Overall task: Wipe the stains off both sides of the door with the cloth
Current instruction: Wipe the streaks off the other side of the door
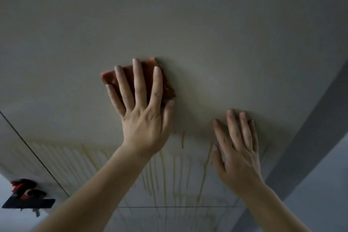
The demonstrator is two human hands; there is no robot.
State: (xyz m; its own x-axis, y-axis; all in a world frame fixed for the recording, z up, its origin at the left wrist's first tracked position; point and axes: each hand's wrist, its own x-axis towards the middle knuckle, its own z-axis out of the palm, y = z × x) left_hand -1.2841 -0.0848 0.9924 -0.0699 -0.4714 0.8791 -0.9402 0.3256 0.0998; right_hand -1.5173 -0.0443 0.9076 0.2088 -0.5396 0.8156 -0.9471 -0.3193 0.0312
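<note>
Two grips flat on the door [207, 24] — left grip [143, 117], centre frame, presses the red cloth [147, 79] open-palmed; right grip [239, 156], lower right, open and bare. Yellow drip stains [163, 175] run below.

Reddish cloth [167, 88] lies flat on pale door [188, 15] above yellowish drip stains [163, 175].

Cloth [107, 78] pressed on door [188, 15] under left grip [143, 117]; right grip [239, 156] laid flat rightward, nearer; stains [163, 175] nearest.
</note>
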